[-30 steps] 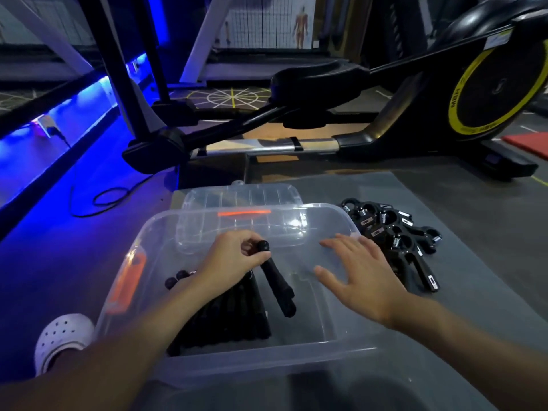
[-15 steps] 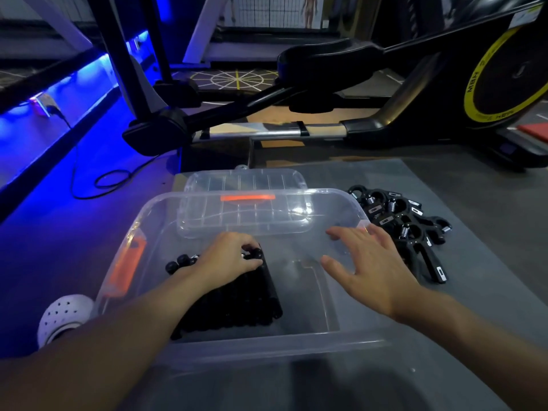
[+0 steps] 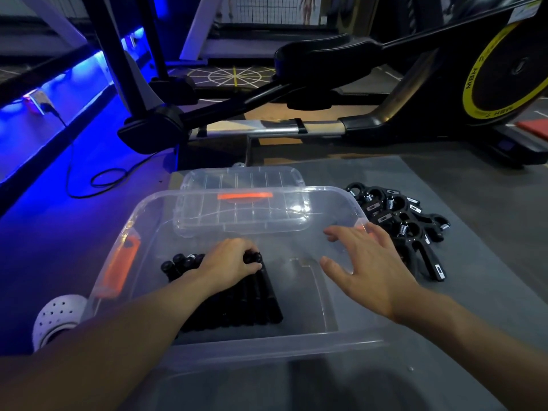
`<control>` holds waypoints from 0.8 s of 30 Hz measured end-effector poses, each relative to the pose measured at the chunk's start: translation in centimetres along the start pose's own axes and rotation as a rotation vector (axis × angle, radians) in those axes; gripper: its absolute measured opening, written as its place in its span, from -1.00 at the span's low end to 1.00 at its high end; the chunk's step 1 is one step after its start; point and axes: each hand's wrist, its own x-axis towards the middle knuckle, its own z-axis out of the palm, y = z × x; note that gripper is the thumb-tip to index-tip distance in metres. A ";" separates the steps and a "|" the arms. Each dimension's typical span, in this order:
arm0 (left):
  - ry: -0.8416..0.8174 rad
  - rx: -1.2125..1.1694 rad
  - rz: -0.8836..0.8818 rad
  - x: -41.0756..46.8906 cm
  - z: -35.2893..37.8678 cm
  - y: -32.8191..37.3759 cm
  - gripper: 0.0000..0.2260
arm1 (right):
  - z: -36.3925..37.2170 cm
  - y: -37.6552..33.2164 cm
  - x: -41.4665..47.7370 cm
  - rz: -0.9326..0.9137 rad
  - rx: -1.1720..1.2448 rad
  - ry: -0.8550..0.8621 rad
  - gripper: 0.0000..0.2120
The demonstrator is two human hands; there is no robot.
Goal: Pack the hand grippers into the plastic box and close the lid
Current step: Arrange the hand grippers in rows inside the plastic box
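A clear plastic box (image 3: pixel 275 345) with orange latches stands on the grey mat in front of me. Several black hand grippers (image 3: pixel 234 304) lie side by side in its left half. My left hand (image 3: pixel 229 261) is inside the box, fingers curled round the top of the rightmost gripper in the row. My right hand (image 3: pixel 367 265) hovers flat with spread fingers over the box's right side, holding nothing. A pile of several more black hand grippers (image 3: pixel 403 223) lies on the mat right of the box. The clear lid (image 3: pixel 241 176) lies behind the box.
An exercise machine (image 3: pixel 385 93) with a yellow-ringed wheel stands just behind the mat. A black cable (image 3: pixel 98 179) loops on the blue-lit floor at left. A white perforated shoe (image 3: pixel 56 318) is by the box's left near corner.
My left hand has lowered the tilted gripper flat into the row in the box. The right hand has stayed hovering over the box's right side.
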 end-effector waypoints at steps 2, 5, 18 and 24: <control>-0.001 0.006 0.001 -0.1 0.1 -0.1 -0.87 | 0.1 0.0 0.0 -0.006 0.000 0.001 -0.37; -0.015 -0.011 0.017 -0.1 -0.2 -0.2 -0.87 | 0.0 0.0 -0.1 -0.014 0.019 0.013 -0.36; 0.254 -0.307 0.446 0.1 -3.2 17.7 -0.78 | -2.8 7.5 2.0 0.341 0.345 0.242 -0.65; 0.118 -0.044 0.419 0.9 1.1 18.8 -0.43 | 0.0 14.2 3.0 0.459 0.311 0.266 -0.49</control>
